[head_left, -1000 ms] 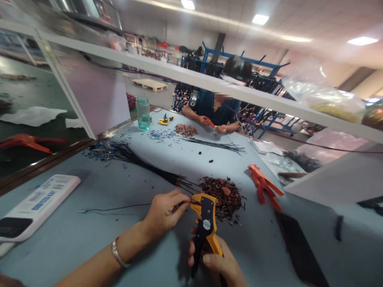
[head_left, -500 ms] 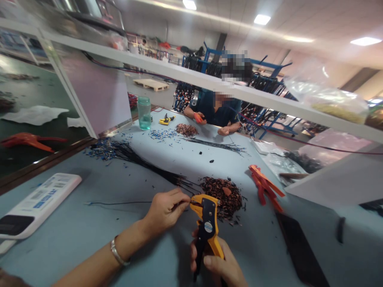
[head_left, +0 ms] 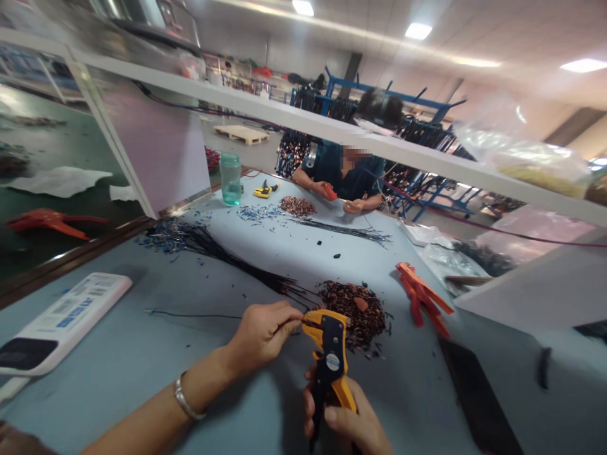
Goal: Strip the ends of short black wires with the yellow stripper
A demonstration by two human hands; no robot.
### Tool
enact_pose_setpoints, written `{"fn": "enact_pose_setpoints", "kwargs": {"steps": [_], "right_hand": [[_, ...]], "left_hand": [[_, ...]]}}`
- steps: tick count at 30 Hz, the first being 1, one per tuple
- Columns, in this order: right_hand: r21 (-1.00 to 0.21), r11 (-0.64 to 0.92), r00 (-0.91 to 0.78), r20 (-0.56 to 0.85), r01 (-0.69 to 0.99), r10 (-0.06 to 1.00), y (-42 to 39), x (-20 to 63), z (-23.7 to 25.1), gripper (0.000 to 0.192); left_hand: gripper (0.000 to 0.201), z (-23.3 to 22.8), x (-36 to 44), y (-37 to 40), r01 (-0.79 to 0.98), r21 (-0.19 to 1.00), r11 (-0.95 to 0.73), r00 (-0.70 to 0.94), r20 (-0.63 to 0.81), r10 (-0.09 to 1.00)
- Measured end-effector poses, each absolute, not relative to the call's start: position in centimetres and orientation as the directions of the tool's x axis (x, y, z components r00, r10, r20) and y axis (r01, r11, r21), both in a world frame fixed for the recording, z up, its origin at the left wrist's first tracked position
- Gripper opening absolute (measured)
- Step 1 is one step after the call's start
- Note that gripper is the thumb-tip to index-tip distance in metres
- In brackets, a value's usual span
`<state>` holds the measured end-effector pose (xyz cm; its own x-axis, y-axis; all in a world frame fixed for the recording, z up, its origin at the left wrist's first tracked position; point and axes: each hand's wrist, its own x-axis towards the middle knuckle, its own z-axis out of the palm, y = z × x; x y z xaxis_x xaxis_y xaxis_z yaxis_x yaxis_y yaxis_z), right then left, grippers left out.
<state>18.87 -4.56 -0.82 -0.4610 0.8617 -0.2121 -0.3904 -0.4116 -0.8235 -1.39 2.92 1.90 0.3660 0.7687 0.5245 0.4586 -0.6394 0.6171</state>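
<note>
My left hand [head_left: 268, 332] pinches a thin black wire [head_left: 199, 315], whose blue-tipped tail lies out to the left over the table. The wire's near end meets the jaws of a yellow and black wire stripper [head_left: 331, 347], where the fingertips partly hide it. Around the stripper's handles my right hand [head_left: 348, 414] is closed. Just behind the jaws is a heap of short black and copper-coloured offcuts [head_left: 353, 313]. A bundle of black wires [head_left: 241, 262] stretches from there to the back left, ending in blue-tipped ends [head_left: 165, 237].
Red-orange pliers [head_left: 422, 297] and a dark flat slab [head_left: 478, 392] lie right. A white power strip [head_left: 71, 316] is left. Farther back stand a green bottle [head_left: 230, 180] and another yellow stripper [head_left: 266, 189]. Opposite, a person's hands [head_left: 339, 197] hold something red. A white shelf bar [head_left: 284, 114] crosses above.
The wire's tail has shifted slightly right and up, while my hands and the wire stripper stay nearly in place. The co-worker's hands have come closer together.
</note>
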Motion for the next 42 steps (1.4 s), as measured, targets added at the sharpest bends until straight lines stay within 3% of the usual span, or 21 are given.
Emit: {"fn": "enact_pose_setpoints", "kwargs": {"steps": [42], "right_hand": [[-0.834,-0.375,-0.324,-0.253,-0.404,0.912,-5.2,18.4,-2.8,0.044]], "left_hand": [[0.017,2.2,-0.6,2.7,0.447,0.755,-0.48,0.271,0.397,0.877]]}}
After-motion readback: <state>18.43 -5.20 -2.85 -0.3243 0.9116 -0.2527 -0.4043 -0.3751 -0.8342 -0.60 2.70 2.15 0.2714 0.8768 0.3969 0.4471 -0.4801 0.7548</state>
